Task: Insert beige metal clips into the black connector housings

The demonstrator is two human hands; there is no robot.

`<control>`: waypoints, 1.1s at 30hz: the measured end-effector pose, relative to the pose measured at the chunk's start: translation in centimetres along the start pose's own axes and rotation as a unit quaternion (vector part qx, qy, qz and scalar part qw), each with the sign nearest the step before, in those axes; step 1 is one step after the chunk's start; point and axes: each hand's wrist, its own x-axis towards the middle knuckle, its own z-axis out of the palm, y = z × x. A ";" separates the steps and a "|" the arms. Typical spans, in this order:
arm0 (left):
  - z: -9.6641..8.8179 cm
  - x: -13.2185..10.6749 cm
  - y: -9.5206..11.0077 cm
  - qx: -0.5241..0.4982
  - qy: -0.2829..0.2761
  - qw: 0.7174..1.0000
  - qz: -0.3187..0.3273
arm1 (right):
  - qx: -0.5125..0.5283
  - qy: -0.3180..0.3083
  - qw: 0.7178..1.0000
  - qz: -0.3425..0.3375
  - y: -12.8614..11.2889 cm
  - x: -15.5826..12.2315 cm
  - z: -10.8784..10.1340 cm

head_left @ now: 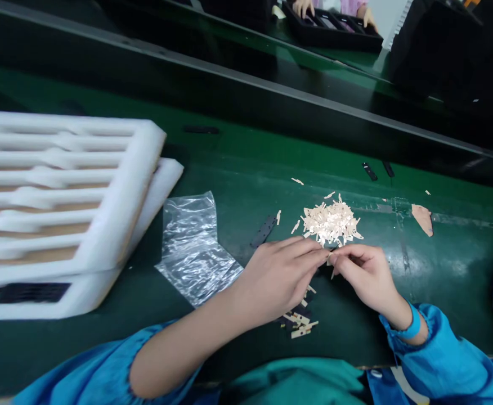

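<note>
My left hand [280, 273] and my right hand [362, 275] meet fingertip to fingertip just in front of a heap of small cream-coloured flat pieces [331, 221]. Pinched between them is a small pale strip [330, 260], mostly covered by the fingers. A dark edge shows beside it, too hidden to name. Under and below my left hand lie several cream pieces with dark parts [300, 325], partly hidden by the palm. Left of the heap is a flat black part with small holes [264, 230].
Clear plastic bags [196, 247] lie left of my hands. Further left, white foam trays [120, 225] are stacked on the green table [238, 174]. Small black parts [370, 171] and a brown scrap [422, 219] lie right. Across a dark ledge, another person's hands touch a black tray [335, 36].
</note>
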 end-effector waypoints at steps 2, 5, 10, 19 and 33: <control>-0.1 0.0 0.1 0.018 -0.007 1.000 -0.002 | -0.007 -0.003 1.000 0.000 0.1 -0.1 0.1; -0.1 -0.1 0.2 0.041 -0.029 0.999 -0.016 | -0.018 -0.004 1.000 -0.002 0.3 -0.1 0.1; 0.2 -0.1 -0.3 0.055 -0.047 0.997 -0.038 | -0.023 -0.012 1.000 -0.008 0.4 -0.2 0.1; 0.7 0.9 -1.1 -0.060 -0.048 0.978 -0.196 | 0.011 -0.037 0.999 0.026 0.1 0.2 -0.9; 0.2 1.1 -0.5 -0.382 -0.043 0.882 -0.273 | -0.028 -0.093 0.995 0.029 0.5 0.3 -0.9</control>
